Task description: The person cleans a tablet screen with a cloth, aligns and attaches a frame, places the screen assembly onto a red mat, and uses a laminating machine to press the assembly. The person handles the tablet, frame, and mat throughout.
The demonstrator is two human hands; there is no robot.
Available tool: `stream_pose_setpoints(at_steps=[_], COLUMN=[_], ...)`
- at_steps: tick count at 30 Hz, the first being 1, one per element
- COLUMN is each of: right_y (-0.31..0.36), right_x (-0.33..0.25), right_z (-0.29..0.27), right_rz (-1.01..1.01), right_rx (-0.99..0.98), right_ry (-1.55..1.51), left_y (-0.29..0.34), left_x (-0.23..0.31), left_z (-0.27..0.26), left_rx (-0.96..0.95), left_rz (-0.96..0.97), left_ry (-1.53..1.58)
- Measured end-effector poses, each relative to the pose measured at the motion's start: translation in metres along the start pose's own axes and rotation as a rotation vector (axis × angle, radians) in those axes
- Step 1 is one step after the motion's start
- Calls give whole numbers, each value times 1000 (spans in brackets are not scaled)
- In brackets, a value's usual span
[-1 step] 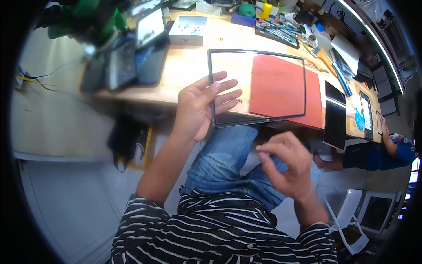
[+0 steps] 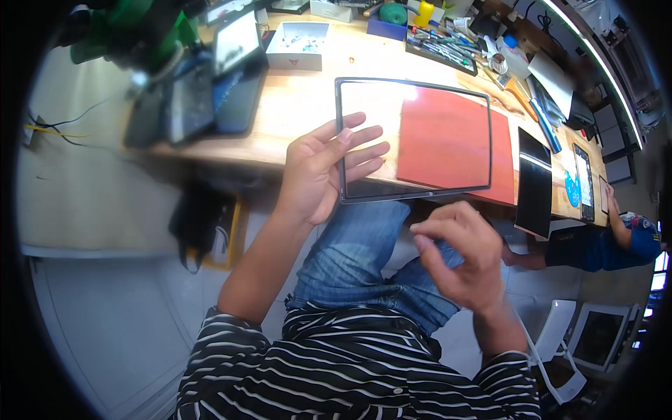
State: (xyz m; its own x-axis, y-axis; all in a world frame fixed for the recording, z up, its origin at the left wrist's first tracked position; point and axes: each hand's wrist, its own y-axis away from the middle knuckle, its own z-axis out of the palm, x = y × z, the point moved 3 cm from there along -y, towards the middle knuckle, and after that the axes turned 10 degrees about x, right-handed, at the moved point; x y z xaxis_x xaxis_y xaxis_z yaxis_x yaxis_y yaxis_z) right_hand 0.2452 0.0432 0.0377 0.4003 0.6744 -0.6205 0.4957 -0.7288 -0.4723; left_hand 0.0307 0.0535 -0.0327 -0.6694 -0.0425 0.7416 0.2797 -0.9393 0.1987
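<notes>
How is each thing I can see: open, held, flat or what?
Black rectangular frame: held up
Left hand: holding that frame
Right hand: seemingly empty, curled
Red mat: lying flat
White box: open, bits inside
Tool tray: open, filled
Dark panel: partly overhanging the wooden table

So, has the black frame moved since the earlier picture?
Yes, slightly: the black frame has shifted right against the red mat, its right edge now nearer the mat's right edge.
</notes>
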Motion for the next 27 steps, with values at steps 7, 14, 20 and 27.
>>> stream_pose_setpoints(at_steps=[7, 14, 20, 27], right_y=[-81, -41, 15, 48], right_x=[12, -2, 28, 53], right_z=[-18, 10, 46, 43], right_rz=[-102, -43, 296, 784], right_rx=[-51, -198, -344, -274], right_ry=[63, -129, -267, -632], left_y=[-21, -30, -37, -24], left_x=[-11, 14, 28, 26], left_z=[6, -9, -25, -34], left_rx=[-90, -76, -62, -47], left_rz=[-77, 28, 122, 102], left_ry=[95, 52, 124, 234])
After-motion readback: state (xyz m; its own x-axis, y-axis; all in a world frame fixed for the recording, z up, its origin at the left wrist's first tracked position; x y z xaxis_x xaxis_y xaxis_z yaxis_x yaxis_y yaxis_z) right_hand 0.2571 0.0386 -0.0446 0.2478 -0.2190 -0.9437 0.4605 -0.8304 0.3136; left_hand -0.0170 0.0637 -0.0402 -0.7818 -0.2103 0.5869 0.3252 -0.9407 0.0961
